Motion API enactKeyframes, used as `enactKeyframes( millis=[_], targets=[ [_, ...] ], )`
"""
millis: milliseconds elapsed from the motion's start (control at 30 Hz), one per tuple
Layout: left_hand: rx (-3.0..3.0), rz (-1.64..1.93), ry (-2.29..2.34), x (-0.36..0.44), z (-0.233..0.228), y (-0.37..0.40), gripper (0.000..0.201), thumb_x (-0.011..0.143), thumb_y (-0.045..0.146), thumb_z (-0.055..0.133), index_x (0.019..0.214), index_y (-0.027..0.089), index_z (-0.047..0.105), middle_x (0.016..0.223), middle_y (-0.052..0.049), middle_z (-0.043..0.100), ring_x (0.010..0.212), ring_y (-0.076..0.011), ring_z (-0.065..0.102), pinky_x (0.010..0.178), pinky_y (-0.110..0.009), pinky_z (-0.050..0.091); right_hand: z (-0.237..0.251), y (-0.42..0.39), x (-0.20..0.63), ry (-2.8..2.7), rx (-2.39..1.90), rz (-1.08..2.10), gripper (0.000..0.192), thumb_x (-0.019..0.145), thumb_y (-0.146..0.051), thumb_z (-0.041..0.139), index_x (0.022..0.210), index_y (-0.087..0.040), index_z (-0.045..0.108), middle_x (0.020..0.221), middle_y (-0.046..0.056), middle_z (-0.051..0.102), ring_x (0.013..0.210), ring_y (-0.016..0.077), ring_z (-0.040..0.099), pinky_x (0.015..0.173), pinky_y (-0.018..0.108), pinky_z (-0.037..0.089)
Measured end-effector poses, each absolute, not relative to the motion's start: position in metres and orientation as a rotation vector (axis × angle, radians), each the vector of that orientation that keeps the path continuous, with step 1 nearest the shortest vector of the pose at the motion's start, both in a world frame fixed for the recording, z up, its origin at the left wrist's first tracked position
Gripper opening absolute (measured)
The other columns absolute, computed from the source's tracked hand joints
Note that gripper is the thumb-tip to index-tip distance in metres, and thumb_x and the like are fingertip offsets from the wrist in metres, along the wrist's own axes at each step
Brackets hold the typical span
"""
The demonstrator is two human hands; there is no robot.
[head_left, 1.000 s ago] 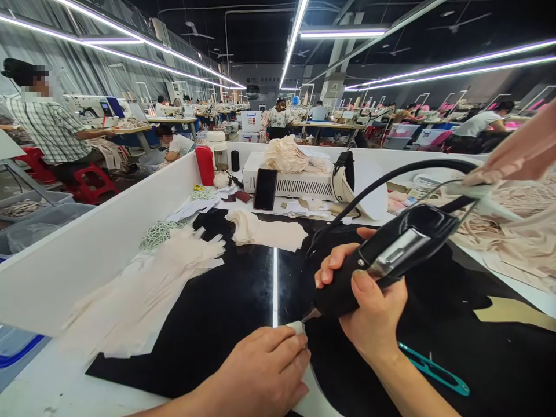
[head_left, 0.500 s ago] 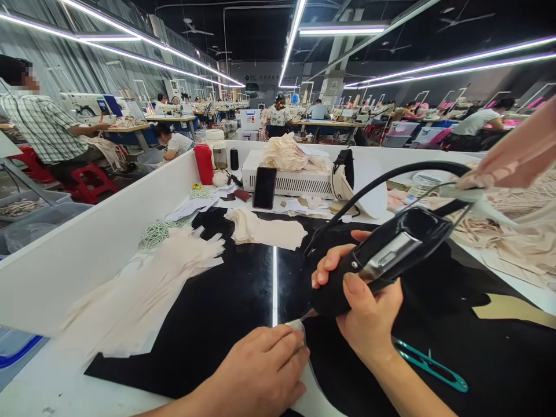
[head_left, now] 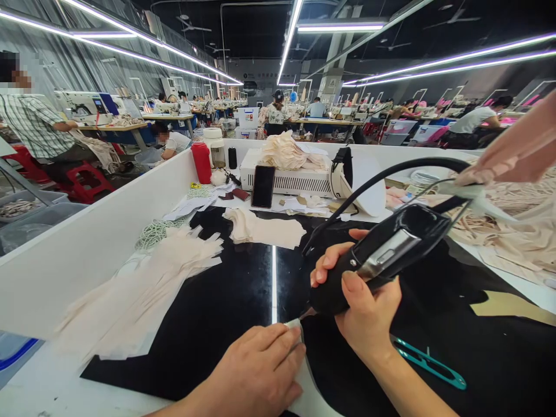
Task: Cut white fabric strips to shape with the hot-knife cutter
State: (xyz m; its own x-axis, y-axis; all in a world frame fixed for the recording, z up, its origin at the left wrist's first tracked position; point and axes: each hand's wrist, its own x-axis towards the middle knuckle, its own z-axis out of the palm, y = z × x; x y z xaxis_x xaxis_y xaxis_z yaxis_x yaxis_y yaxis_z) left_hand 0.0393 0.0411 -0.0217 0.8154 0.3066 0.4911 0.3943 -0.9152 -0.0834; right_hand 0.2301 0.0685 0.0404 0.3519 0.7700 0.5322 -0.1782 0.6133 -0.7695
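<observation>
My right hand is wrapped round a black corded hand tool with a metal plate on its side. The tool is tilted, and its thin metal tip points down and left. Close to that tip, my left hand has its fingers together on the end of a pale strip of fabric, holding it down on the black mat. Part of the strip is hidden beneath my fingers. Teal thread snips lie to the right of my right wrist.
Stacked pale fabric pieces lie on the left, with a smaller stack farther back. A phone leans on a white box. The tool's thick cord arches rightward. A tan piece lies at right. White walls edge the table.
My left hand has shifted slightly left with the strip's end. The tool and my right hand sit almost as before, and the whole view has drifted a little.
</observation>
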Motion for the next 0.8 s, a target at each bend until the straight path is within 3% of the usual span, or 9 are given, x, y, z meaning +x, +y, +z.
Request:
enactKeyframes(
  millis=[333, 533, 800],
  targets=[
    [-2.829, -0.740, -0.551, 0.0381, -0.0225, 0.0427, 0.033, 0.106, 0.038, 0.059, 0.126, 0.013, 0.066, 0.133, -0.006, 0.072, 0.119, -0.0185, 0.064, 0.093, -0.027, 0.052, 0.0413, 0.0687, 0.2302, -1.035, -0.674, 0.678, 0.043, 0.089, -0.037, 0.081, 0.125, -0.030, 0.057, 0.086, -0.004, 0.065, 0.063, 0.0150, 0.064, 0.056, 0.031, 0.057],
    [-2.822, -0.657, -0.548, 0.0337, -0.0273, 0.0430, 0.038, 0.105, 0.044, 0.062, 0.128, 0.013, 0.065, 0.134, -0.007, 0.071, 0.120, -0.0186, 0.063, 0.092, -0.028, 0.052, 0.0459, 0.0686, 0.2257, -1.003, -0.647, 0.653, 0.036, 0.087, -0.036, 0.081, 0.115, -0.029, 0.059, 0.082, -0.004, 0.065, 0.060, 0.0152, 0.062, 0.053, 0.031, 0.055],
    [-2.816, -0.677, -0.527, 0.0358, -0.0262, 0.0419, 0.036, 0.108, 0.040, 0.058, 0.127, 0.011, 0.067, 0.133, -0.009, 0.072, 0.121, -0.0200, 0.065, 0.094, -0.028, 0.053, 0.0431, 0.0665, 0.2271, -1.024, -0.693, 0.677, 0.042, 0.088, -0.037, 0.080, 0.124, -0.031, 0.057, 0.085, -0.004, 0.063, 0.063, 0.0155, 0.063, 0.055, 0.031, 0.056]
  ],
)
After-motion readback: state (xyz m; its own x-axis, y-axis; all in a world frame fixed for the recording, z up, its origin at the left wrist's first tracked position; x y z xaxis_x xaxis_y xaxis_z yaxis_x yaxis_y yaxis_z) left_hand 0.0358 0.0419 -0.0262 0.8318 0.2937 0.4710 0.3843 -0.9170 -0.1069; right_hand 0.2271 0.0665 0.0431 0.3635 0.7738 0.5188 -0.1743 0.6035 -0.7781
